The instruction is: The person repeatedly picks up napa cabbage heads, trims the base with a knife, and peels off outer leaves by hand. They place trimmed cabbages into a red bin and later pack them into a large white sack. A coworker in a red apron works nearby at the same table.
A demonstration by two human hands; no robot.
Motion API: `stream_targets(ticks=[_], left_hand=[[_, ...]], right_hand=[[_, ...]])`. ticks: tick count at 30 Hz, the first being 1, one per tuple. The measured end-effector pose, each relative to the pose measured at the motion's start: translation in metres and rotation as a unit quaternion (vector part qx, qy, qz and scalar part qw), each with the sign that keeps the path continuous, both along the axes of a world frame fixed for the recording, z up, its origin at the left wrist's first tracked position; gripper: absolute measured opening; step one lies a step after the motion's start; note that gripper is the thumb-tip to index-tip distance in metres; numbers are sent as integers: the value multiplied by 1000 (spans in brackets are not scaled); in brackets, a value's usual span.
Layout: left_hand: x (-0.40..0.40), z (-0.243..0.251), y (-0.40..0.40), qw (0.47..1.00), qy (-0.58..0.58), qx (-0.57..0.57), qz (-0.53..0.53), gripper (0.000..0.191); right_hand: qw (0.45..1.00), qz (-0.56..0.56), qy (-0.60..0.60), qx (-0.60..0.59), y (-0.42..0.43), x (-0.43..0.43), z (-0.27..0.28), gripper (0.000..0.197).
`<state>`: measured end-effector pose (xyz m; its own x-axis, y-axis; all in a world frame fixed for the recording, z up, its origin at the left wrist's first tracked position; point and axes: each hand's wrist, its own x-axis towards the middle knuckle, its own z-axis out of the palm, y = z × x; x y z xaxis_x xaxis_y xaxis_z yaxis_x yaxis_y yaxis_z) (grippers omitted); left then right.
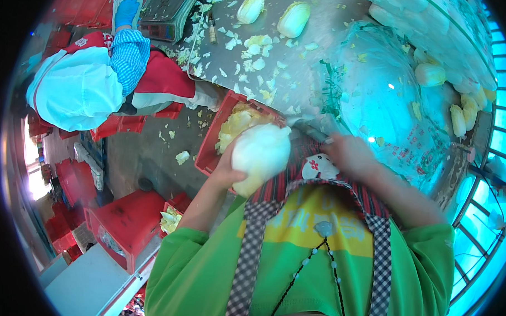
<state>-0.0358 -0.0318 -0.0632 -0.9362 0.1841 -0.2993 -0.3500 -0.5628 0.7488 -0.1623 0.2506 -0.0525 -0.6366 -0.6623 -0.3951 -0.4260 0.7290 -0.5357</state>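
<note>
A head of napa cabbage (262,152) lies in my left hand (227,163), its white base turned up and away from me. My right hand (349,155) is closed on a knife (310,130), blurred, whose blade points toward the cabbage's base without a clear sign of contact. Below the cabbage, a red plastic crate (207,150) holds pale yellow cabbage leaves (233,124). Two more napa cabbages (293,19) (250,8) rest at the far side of the metal table (310,68), among scattered leaf scraps (256,53).
Clear plastic sheeting (376,91) covers the table's right part, with more cabbages (430,75) beyond it. At the left a co-worker (80,85) in a white cap reaches out a blue-gloved hand. A red container (125,224) and a white surface (90,282) stand at lower left.
</note>
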Motion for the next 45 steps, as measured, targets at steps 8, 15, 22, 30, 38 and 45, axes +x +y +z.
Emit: stream_targets(ticks=[8, 15, 22, 30, 38, 45], left_hand=[[-3, 1, -4, 999, 12, -42, -7, 115], [-11, 5, -1, 996, 29, -76, -36, 114], [-1, 1, -9, 994, 61, -84, -44, 113], [-40, 13, -33, 996, 85, -4, 16, 104], [-81, -3, 26, 971, 150, -89, 166, 94], [-112, 35, 38, 812, 266, -517, 51, 74]], right_hand=[[996, -1, -11, -88, 1, 7, 15, 32], [985, 133, -29, -108, -43, 8, 64, 29], [1000, -26, 9, 13, 11, -8, -19, 29], [904, -395, 79, 143, 130, -118, -189, 46], [918, -21, -67, -389, -35, -58, -93, 112], [724, -98, -414, -542, -45, -36, -21, 107]])
